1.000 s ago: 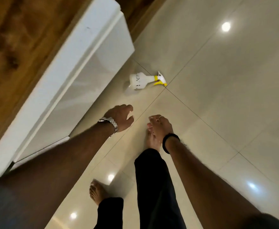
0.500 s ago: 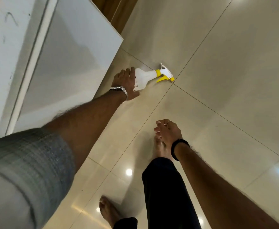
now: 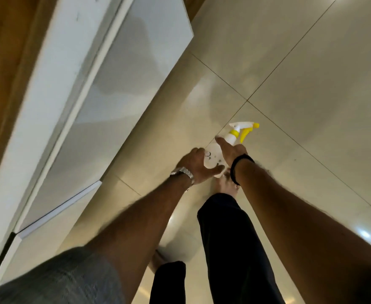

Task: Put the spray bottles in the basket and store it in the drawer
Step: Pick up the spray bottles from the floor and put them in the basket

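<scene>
A white spray bottle point(image 3: 212, 155) with a yellow trigger and collar is held between both my hands, above my right foot, nozzle pointing up and right. My left hand point(image 3: 194, 165), with a metal watch on the wrist, wraps the lower body of the bottle from the left. My right hand point(image 3: 231, 150), with a black band on the wrist, lies against the bottle's shoulder from the right, thumb over the top. Much of the bottle's body is hidden by my fingers. No basket is in view.
White glossy drawer fronts point(image 3: 114, 84) run along the left under a wooden top point(image 3: 2, 62). Shiny beige floor tiles point(image 3: 301, 73) fill the right. My bare feet and dark trouser legs point(image 3: 228, 238) are below my hands.
My left hand reached the bottle lying on the floor, took hold of it and brought it toward me. My right hand moved up and closed onto the bottle's other side.
</scene>
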